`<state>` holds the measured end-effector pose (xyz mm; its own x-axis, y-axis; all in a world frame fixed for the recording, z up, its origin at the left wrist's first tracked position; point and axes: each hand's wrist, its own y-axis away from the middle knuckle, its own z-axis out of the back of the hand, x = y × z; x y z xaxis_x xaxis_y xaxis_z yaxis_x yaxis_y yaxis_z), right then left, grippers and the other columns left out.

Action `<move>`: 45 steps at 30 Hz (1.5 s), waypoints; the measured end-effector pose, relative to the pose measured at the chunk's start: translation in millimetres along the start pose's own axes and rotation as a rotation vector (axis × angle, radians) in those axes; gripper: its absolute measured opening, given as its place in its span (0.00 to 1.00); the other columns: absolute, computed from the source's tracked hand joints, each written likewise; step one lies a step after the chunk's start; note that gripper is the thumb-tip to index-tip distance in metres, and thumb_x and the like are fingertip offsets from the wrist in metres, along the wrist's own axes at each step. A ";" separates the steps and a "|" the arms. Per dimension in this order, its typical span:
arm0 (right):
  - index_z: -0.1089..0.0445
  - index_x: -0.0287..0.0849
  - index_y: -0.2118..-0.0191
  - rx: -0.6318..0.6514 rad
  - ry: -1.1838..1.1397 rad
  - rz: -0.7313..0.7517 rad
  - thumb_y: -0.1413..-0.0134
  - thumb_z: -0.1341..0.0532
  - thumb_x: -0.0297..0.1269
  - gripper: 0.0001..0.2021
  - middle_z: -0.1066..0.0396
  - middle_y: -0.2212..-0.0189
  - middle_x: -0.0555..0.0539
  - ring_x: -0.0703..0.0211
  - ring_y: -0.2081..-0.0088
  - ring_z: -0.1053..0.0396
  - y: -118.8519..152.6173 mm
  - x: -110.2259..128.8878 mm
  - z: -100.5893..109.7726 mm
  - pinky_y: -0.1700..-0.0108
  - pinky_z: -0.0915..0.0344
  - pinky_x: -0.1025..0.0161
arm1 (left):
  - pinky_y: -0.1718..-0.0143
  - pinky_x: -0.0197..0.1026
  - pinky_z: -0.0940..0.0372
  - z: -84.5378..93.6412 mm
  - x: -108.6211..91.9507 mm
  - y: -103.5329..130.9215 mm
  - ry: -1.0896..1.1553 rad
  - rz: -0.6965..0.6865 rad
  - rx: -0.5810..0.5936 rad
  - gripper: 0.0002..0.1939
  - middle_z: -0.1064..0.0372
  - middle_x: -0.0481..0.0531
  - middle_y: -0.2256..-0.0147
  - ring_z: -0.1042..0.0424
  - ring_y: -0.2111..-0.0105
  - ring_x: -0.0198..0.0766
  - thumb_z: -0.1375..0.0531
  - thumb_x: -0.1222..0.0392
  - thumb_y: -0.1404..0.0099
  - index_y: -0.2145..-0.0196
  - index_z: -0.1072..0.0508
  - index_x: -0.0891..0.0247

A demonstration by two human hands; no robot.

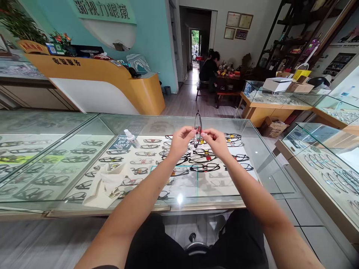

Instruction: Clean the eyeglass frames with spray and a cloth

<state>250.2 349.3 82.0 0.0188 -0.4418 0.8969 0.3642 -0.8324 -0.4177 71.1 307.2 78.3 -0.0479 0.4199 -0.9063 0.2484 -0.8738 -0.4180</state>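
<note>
"How are the two hands set?"

"The left hand (pixel 181 141) is nearly closed, its thumb and fingertips pinching a pair of thin, dark-rimmed eyeglasses with round-edged lenses (pixel 198 121). The right hand (pixel 217 142) meets it from the other side, its fingertips drawn together on the same pair."

"So where are those eyeglasses?"

"Between the two hands, raised above the glass-topped display tabletop (pixel 134 125) and turned almost edge-on. A small red patch shows by the fingertips."

"And around them?"

"Under the glass, below the hands, lie rows of folded spectacles with mostly dark frames (pixel 204 167). Left of the left hand stands a white plastic bottle with a tapered cap (pixel 131 139). Nearer the body, a crumpled cream cloth (pixel 105 186) spreads in soft folds over the smooth glass."

"The room?"

"Beyond the left hand there's a curved orange reception stand (pixel 148 89) against a flat teal wall (pixel 155 48). Straight ahead of the hands, well apart, a person in black (pixel 207 71) sits on grey, plank-patterned flooring (pixel 182 101). Beyond the right hand, a brown cardboard box (pixel 273 127) rests on the floor."
</note>
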 end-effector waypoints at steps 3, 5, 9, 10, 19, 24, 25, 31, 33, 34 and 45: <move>0.22 0.42 0.63 0.047 0.022 -0.005 0.42 0.32 0.66 0.27 0.48 0.80 0.58 0.63 0.74 0.51 7.2 -2.3 1.8 0.68 0.51 0.60 | 0.49 0.44 0.30 -2.4 1.8 2.4 0.004 -0.005 0.027 0.22 0.21 0.53 0.61 0.24 0.58 0.41 0.28 0.37 0.37 0.64 0.20 0.61; 0.23 0.43 0.65 0.059 0.026 0.007 0.41 0.33 0.66 0.27 0.47 0.80 0.58 0.63 0.75 0.51 10.6 -2.6 2.2 0.68 0.50 0.60 | 0.50 0.44 0.30 -4.8 4.1 4.5 0.003 -0.001 0.036 0.22 0.21 0.53 0.60 0.24 0.57 0.41 0.28 0.37 0.36 0.63 0.20 0.60; 0.22 0.43 0.65 0.043 0.039 0.017 0.40 0.33 0.64 0.26 0.46 0.80 0.57 0.62 0.75 0.50 12.2 -3.8 2.3 0.68 0.50 0.60 | 0.49 0.44 0.29 -6.3 10.2 7.3 -0.002 0.023 0.039 0.23 0.18 0.55 0.56 0.22 0.55 0.42 0.30 0.36 0.34 0.58 0.21 0.59; 0.22 0.43 0.65 0.030 0.054 0.019 0.39 0.33 0.64 0.25 0.45 0.80 0.57 0.62 0.75 0.49 11.9 -4.6 3.1 0.68 0.49 0.60 | 0.49 0.44 0.29 -5.6 11.5 7.2 -0.004 0.025 0.039 0.23 0.18 0.56 0.56 0.21 0.54 0.42 0.31 0.36 0.34 0.57 0.21 0.59; 0.19 0.43 0.56 -0.309 0.264 0.106 0.30 0.37 0.54 0.19 0.21 0.74 0.49 0.59 0.75 0.30 7.2 -10.3 28.5 0.67 0.38 0.60 | 0.61 0.41 0.27 2.9 15.4 0.8 -0.042 0.084 0.036 0.29 0.20 0.57 0.56 0.23 0.57 0.43 0.32 0.30 0.36 0.59 0.24 0.60; 0.20 0.44 0.45 -0.488 0.369 0.251 0.27 0.40 0.50 0.19 0.14 0.52 0.40 0.52 0.59 0.18 5.0 -4.0 38.5 0.62 0.30 0.57 | 0.59 0.42 0.27 1.9 13.9 3.2 -0.081 0.094 0.071 0.27 0.19 0.59 0.55 0.22 0.52 0.46 0.33 0.31 0.34 0.60 0.24 0.60; 0.21 0.45 0.44 -0.506 0.374 0.268 0.27 0.40 0.50 0.19 0.14 0.50 0.39 0.52 0.57 0.18 5.0 -2.2 39.4 0.63 0.30 0.58 | 0.59 0.42 0.27 1.6 13.1 3.7 -0.108 0.082 0.078 0.26 0.19 0.58 0.56 0.22 0.52 0.46 0.34 0.32 0.33 0.60 0.24 0.60; 0.25 0.47 0.43 -0.523 0.368 0.321 0.27 0.41 0.48 0.17 0.17 0.44 0.39 0.52 0.56 0.18 7.7 4.3 40.9 0.64 0.30 0.57 | 0.57 0.42 0.28 0.1 9.8 5.5 -0.179 0.031 0.101 0.23 0.18 0.57 0.57 0.23 0.58 0.43 0.35 0.35 0.31 0.61 0.23 0.60; 0.26 0.47 0.43 -0.523 0.372 0.335 0.27 0.42 0.48 0.16 0.19 0.42 0.38 0.52 0.55 0.18 7.9 4.0 42.2 0.64 0.29 0.57 | 0.57 0.42 0.28 -0.1 10.5 6.0 -0.179 0.028 0.110 0.23 0.18 0.56 0.57 0.23 0.58 0.43 0.35 0.35 0.31 0.61 0.22 0.60; 0.27 0.47 0.43 -0.524 0.370 0.344 0.27 0.42 0.48 0.16 0.19 0.42 0.38 0.52 0.56 0.18 7.8 3.7 43.1 0.63 0.29 0.57 | 0.57 0.42 0.28 -0.3 11.2 6.3 -0.173 0.030 0.114 0.23 0.19 0.57 0.57 0.23 0.57 0.43 0.35 0.35 0.31 0.60 0.23 0.60; 0.28 0.46 0.64 -0.234 0.298 0.197 0.31 0.36 0.51 0.15 0.24 0.71 0.50 0.60 0.72 0.33 17.7 1.9 20.8 0.66 0.38 0.59 | 0.54 0.43 0.26 -9.7 19.6 15.5 -0.149 -0.026 0.094 0.20 0.22 0.56 0.56 0.23 0.56 0.43 0.35 0.39 0.27 0.57 0.22 0.60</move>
<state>276.1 340.8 79.3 -0.2154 -0.6485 0.7301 0.1585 -0.7609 -0.6292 83.4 304.3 54.6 -0.1975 0.4075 -0.8916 0.1543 -0.8853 -0.4387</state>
